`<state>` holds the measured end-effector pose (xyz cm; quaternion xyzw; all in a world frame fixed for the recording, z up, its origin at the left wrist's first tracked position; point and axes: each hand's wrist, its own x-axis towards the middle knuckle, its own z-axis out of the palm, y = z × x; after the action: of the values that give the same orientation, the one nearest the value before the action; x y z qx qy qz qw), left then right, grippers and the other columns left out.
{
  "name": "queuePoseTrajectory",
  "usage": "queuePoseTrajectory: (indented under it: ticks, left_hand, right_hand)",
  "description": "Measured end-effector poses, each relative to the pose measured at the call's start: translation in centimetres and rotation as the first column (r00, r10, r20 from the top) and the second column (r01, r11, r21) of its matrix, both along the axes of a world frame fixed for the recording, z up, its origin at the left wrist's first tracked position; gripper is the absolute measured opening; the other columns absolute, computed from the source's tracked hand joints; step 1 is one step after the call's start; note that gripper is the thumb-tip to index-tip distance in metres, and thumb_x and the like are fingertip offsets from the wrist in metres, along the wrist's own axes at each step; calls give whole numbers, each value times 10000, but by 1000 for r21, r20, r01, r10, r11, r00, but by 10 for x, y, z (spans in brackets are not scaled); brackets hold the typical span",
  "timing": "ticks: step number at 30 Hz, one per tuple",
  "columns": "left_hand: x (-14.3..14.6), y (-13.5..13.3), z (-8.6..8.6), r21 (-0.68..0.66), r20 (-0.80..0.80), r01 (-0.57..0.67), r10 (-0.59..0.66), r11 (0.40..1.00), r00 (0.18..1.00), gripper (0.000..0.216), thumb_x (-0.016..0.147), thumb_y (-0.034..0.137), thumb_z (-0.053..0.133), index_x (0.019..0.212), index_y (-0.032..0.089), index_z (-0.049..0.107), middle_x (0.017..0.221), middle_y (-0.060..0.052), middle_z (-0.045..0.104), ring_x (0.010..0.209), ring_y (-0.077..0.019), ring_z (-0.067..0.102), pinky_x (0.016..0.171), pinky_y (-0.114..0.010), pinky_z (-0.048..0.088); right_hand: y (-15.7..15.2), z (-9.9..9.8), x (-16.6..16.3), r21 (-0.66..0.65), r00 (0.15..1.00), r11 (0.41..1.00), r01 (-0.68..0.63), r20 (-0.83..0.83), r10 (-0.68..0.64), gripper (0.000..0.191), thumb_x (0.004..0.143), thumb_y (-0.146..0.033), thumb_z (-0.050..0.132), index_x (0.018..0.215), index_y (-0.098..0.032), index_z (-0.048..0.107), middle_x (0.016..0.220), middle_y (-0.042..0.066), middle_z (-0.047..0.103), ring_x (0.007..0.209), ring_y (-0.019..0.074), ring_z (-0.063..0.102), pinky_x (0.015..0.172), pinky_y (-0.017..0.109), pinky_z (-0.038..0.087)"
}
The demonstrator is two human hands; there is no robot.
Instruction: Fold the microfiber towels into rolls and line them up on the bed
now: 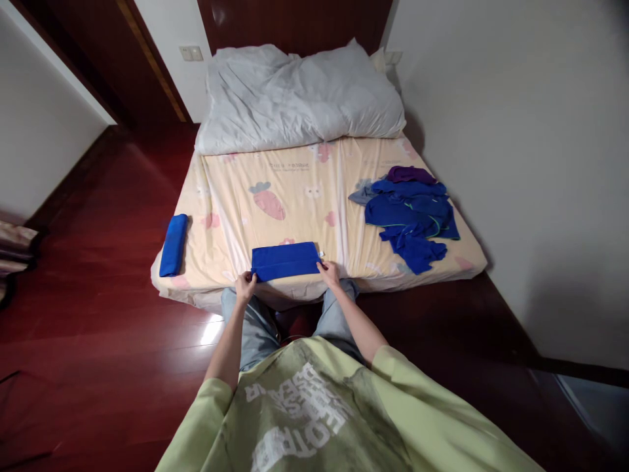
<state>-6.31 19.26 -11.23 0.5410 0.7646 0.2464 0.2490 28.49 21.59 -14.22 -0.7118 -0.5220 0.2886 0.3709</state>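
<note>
Hands (245, 287) on folded blue cloth (285, 261)

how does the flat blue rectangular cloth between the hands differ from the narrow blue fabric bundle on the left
The flat blue rectangular cloth lies crosswise; the narrow blue fabric bundle runs front to back. The cloth looks broader and thinner than the bundle. The left hand and right hand hold the cloth; neither touches the bundle. Both are blue and oblong.

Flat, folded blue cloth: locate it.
Just left of centre in the head view, the cloth is at the patterned yellow bed's near edge, between the left hand and right hand.
</note>
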Motion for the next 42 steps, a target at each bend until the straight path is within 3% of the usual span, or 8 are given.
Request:
queuePoseTrajectory:
  ticks: [3,7,11,16,28,32,36,42]
  left_hand:
    - [4,-4,-3,106,12,-14,13,994,1000,173,888,366,574,895,203,631,741,-41,636,749,-218,643,771,-347,526]
    - [9,-12,-3,227,-20,-34,39,973,999,203,903,321,567,1053,186,593,1064,-121,633,1061,-283,608,984,-452,498]
    - [11,-15,-2,281,-44,159,-152,947,987,145,936,221,482,987,215,619,1167,-113,639,1178,-273,564,1086,-445,456]
    - [8,-16,-5,335,-113,345,-326,877,939,326,978,180,368,1123,195,661,1254,-128,657,1239,-260,564,1137,-446,446]
    - [-5,-12,-2,260,-152,435,-409,862,900,423,957,261,455,1331,156,620,1399,-131,629,1308,-264,564,1171,-425,433]
    - [-8,-6,5,148,-267,528,-481,836,835,567,839,223,584,1405,203,572,1472,-103,577,1350,-293,521,1142,-453,448]
    - [-7,4,14,41,-355,532,-485,846,799,573,821,88,496,1373,193,609,1420,-107,620,1317,-293,545,1073,-448,477]
    - [-21,-3,15,64,-315,570,-525,819,790,527,846,76,479,1309,252,661,1346,-85,672,1268,-272,576,1061,-449,484]
  right_hand:
    - [-2,0,-2,9,999,999,38,1,-38,217,826,-433,641,857,-219,643,838,68,735,783,226,699,773,336,554]
    - [-3,3,-3,86,989,993,86,112,-96,209,808,-357,671,955,-217,624,926,69,693,855,228,656,827,351,545]
    - [-4,11,-5,213,973,972,-97,226,47,88,864,-217,581,897,-219,662,1010,87,655,960,229,623,899,345,521]
    - [-11,19,-11,194,909,942,-275,370,189,315,946,-134,454,981,-225,754,1039,98,681,1036,258,590,973,384,477]
    - [-32,13,2,142,831,897,-419,459,315,553,876,-92,482,1395,-197,643,1414,77,622,1217,290,544,1098,456,443]
    - [-21,13,5,140,835,882,-450,416,360,587,832,-73,502,1389,-195,643,1398,75,626,1246,275,549,1144,435,437]
    - [-3,19,5,118,830,878,-463,406,383,596,826,-22,460,1363,-187,659,1376,91,643,1268,255,565,1156,421,442]
    - [-17,28,21,54,742,824,-564,470,478,588,814,4,486,1308,-233,698,1321,85,689,1224,261,616,1110,473,478]
